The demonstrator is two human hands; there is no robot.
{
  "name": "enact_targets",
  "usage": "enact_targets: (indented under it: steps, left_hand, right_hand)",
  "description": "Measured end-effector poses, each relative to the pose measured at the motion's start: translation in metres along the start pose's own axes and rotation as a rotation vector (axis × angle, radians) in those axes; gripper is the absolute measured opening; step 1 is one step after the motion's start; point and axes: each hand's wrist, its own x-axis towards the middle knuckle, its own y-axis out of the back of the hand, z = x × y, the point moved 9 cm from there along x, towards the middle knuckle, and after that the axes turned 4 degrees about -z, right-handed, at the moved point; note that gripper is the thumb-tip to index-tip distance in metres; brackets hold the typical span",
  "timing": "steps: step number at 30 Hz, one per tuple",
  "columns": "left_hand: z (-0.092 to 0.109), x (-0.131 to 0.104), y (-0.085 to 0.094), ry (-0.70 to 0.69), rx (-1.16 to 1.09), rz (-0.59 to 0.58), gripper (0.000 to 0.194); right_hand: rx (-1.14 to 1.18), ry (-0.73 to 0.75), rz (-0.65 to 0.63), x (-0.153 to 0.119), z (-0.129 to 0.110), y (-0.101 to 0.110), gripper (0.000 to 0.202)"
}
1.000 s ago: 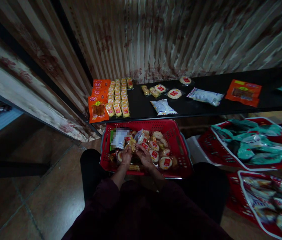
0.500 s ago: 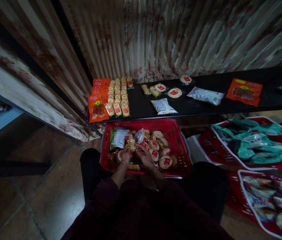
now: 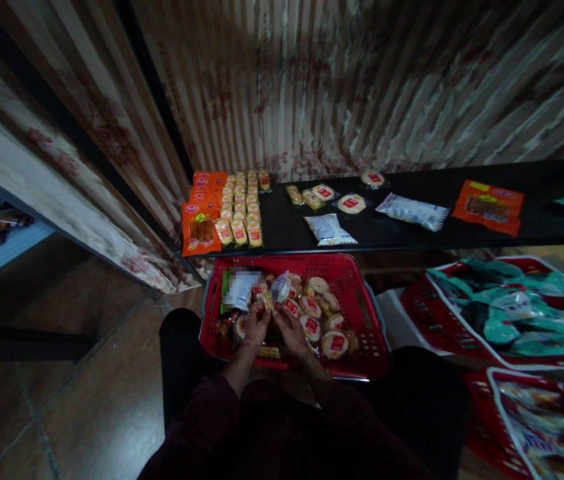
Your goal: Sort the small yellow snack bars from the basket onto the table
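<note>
left hand (image 3: pixel 256 326) | curled on small yellow snack packet (image 3: pixel 265 299), holding | right hand (image 3: pixel 292 331) | touching packets, grip not discernible | both inside red plastic basket (image 3: pixel 362 293), near black shelf (image 3: pixel 412 230)

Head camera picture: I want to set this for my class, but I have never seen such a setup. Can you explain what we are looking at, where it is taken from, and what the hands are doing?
The picture comes from a camera worn on a person's head, looking forward and down, so the dark sleeves at the bottom are the wearer's own. There is no machine here, only two bare hands. The left hand and right hand reach into a red basket full of small wrapped snacks, close together over the pile; what exactly they grip is too dark to tell. Beyond the basket a black shelf carries neat rows of small yellow packets, orange packets, round wrapped cakes and white packets. To the right stand more red baskets holding green bags.
</note>
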Motion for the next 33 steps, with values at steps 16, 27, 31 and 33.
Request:
enact_targets:
  steps: [16,27,31,33]
  left_hand:
    - [0.045,-0.018,-0.017,-0.319,0.597,-0.011,0.008]
    - [0.056,-0.030,-0.033,-0.355,0.618,-0.141,0.018]
    - [0.050,-0.026,-0.028,-0.325,0.514,-0.114,0.021]
    - [0.046,-0.023,-0.027,-0.305,0.486,-0.112,0.024]
  right_hand:
    - [0.045,-0.015,-0.055,0.001,-0.005,-0.001,0.051]
    - [-0.087,-0.024,0.169,-0.001,-0.001,0.022,0.059]
    - [-0.160,-0.025,0.167,-0.001,0.000,0.021,0.066]
    - [-0.177,-0.011,0.137,-0.002,-0.002,0.018,0.067]
